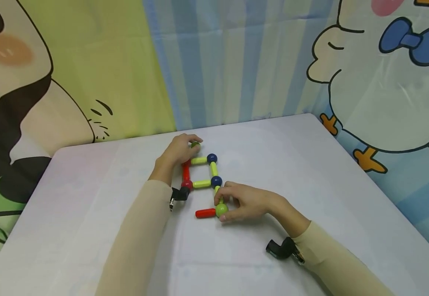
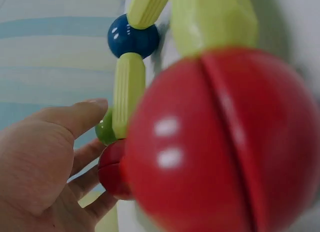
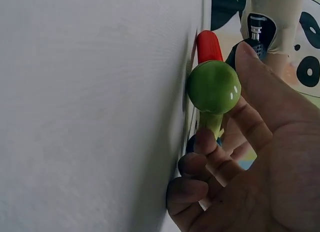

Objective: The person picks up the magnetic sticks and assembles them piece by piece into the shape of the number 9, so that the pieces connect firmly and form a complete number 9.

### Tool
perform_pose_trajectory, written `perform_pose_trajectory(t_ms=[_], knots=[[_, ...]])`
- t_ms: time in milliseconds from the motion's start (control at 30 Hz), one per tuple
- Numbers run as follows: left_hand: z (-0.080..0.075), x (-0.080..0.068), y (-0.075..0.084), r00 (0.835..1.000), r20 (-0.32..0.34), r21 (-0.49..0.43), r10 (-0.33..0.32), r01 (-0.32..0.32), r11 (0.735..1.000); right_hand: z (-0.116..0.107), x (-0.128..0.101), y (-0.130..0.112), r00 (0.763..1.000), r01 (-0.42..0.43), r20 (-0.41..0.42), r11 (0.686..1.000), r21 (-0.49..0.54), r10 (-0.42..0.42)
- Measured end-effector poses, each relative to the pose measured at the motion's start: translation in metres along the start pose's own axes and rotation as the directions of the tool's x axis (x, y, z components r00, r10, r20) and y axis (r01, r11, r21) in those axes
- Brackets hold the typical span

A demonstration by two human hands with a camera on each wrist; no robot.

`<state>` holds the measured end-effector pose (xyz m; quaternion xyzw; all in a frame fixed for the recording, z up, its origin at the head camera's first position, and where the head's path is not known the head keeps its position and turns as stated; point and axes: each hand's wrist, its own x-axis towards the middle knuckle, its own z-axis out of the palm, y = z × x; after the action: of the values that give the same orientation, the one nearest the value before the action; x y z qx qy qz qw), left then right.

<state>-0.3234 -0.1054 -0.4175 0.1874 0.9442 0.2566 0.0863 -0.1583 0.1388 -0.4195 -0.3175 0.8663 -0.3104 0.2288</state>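
Note:
On the white table lies a toy frame of short rods and balls. Its square has lime rods [image 1: 201, 184], a red rod [image 1: 186, 172], two blue balls [image 1: 216, 181] and red balls [image 1: 187, 184] at the left corners. At the far left corner, my left hand [image 1: 179, 150] holds a green ball [image 1: 195, 144] between thumb and fingers, beside a red ball [image 2: 114, 169]. My right hand [image 1: 249, 200] grips the near green ball [image 1: 221, 210], thumb at its side and fingertips curled at the lime rod [image 3: 211, 123]. A loose-ended red rod [image 1: 205, 213] sticks out leftward from that ball.
The white tabletop [image 1: 299, 164] spreads around the frame. Behind it hangs a printed cloth [image 1: 218, 61] with stripes and cartoon animals, meeting the table's far edge. Black wrist cameras [image 1: 282, 248] sit on both sleeves, the left one close to the near red ball.

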Motion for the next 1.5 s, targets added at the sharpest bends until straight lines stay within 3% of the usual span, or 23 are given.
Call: perform_pose_trajectory(t_ms=[167, 367, 467, 733, 900, 1100, 1233, 1400, 1500], knots=[[0.004, 0.004, 0.004, 1.0, -0.001, 0.045, -0.014, 0.014, 0.999, -0.002, 0.0, -0.006, 1.0, -0.02, -0.002, 0.998, -0.066, 0.02], [-0.006, -0.001, 0.007, 1.0, -0.024, 0.134, -0.012, 0.015, 0.991, 0.0, 0.003, -0.016, 0.995, 0.083, -0.042, 0.986, -0.142, -0.089], [-0.015, -0.005, 0.01, 0.999, -0.04, 0.112, 0.005, 0.0, 0.994, 0.002, 0.006, -0.02, 0.991, 0.1, -0.07, 0.975, -0.198, -0.116], [-0.034, -0.023, 0.019, 0.995, -0.049, 0.082, 0.081, -0.077, 0.994, 0.005, 0.012, -0.027, 0.995, 0.045, -0.076, 0.961, -0.273, -0.068], [-0.04, -0.043, 0.02, 0.986, -0.016, 0.004, 0.166, -0.166, 0.986, 0.008, 0.012, -0.026, 0.995, 0.051, -0.067, 0.96, -0.275, -0.072], [-0.044, -0.077, 0.018, 0.982, 0.007, -0.002, 0.187, -0.187, 0.982, 0.013, 0.018, -0.025, 0.993, 0.088, -0.054, 0.951, -0.296, -0.109], [-0.043, -0.102, 0.019, 0.969, 0.036, -0.025, 0.244, -0.243, 0.97, 0.015, 0.02, -0.025, 0.991, 0.097, -0.059, 0.945, -0.314, -0.122], [-0.04, -0.13, 0.022, 0.954, 0.072, -0.04, 0.291, -0.289, 0.957, 0.017, 0.021, -0.027, 0.993, 0.073, -0.069, 0.95, -0.303, -0.099], [-0.039, -0.142, 0.022, 0.953, 0.091, -0.053, 0.289, -0.285, 0.957, 0.016, 0.021, -0.028, 0.993, 0.063, -0.075, 0.952, -0.299, -0.089]])
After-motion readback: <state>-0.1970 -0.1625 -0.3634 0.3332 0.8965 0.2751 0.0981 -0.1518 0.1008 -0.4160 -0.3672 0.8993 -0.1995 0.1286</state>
